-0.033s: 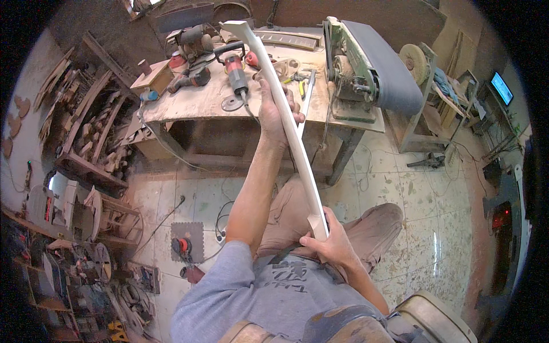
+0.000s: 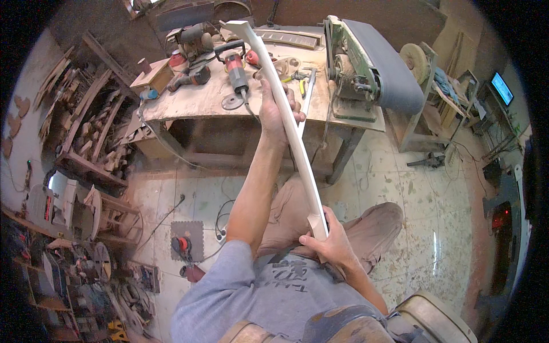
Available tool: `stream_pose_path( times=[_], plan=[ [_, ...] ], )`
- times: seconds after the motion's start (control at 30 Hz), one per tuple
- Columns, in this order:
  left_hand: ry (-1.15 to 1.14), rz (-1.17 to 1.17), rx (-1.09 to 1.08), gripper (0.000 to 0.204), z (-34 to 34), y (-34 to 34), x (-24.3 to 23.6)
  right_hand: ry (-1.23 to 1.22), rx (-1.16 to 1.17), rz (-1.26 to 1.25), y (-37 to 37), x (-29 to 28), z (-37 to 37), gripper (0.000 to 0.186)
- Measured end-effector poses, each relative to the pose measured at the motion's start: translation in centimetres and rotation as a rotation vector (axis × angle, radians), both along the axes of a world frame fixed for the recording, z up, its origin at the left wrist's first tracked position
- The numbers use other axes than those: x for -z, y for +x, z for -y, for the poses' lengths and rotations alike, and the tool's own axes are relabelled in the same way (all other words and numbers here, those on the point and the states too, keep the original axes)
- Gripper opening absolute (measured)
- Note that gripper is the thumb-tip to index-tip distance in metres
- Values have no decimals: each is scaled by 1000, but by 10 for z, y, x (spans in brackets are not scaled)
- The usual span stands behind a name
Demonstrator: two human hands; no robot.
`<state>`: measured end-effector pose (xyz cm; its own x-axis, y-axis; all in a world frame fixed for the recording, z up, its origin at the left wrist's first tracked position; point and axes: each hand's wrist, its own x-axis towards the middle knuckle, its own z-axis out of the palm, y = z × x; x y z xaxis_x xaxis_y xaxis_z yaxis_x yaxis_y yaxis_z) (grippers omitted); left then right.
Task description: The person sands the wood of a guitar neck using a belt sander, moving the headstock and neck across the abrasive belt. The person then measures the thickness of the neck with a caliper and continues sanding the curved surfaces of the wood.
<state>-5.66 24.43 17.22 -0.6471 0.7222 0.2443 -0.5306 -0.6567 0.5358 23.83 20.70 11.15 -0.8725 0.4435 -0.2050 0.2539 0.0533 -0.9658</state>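
A long pale wooden guitar neck [image 2: 309, 171] slants across the middle, from my lap up over the near edge of the workbench. Its far end flares into an angled headstock [image 2: 237, 26]; a thicker heel block is at the near end. Under the far half, my left hand [image 2: 273, 117] supports it, the thumb along one side and fingertips curling round the other. Close to my body, my right hand [image 2: 333, 244] grips the heel end between thumb and fingers. The side of the neck facing away from me is hidden.
On the dusty workbench [image 2: 183, 108] lie a red-and-grey power tool [image 2: 235, 74], a cordless drill [image 2: 191, 79], yellow-handled pliers [image 2: 302, 87] and a caliper [image 2: 309, 94]. A belt sander [image 2: 383, 66] stands at its right end. A corded tool [image 2: 181, 244] sits on a floor mat, left.
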Motion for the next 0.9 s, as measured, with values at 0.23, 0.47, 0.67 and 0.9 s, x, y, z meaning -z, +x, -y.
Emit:
stream_pose_path(
  times=[0.23, 0.47, 0.67, 0.9],
  plan=[
    [204, 91, 168, 46, -3, -13, 21, 0, -7, -67, 1, 12, -2, 80],
    [311, 141, 297, 59, -5, -7, 25, -692, -223, -163, 7, 12, -31, 99],
    [273, 73, 241, 63, -4, 0, 19, -857, -267, -229, 7, 19, -32, 104],
    [145, 9, 100, 68, -3, 4, 18, -811, -250, -205, 7, 28, -26, 104]
  ],
)
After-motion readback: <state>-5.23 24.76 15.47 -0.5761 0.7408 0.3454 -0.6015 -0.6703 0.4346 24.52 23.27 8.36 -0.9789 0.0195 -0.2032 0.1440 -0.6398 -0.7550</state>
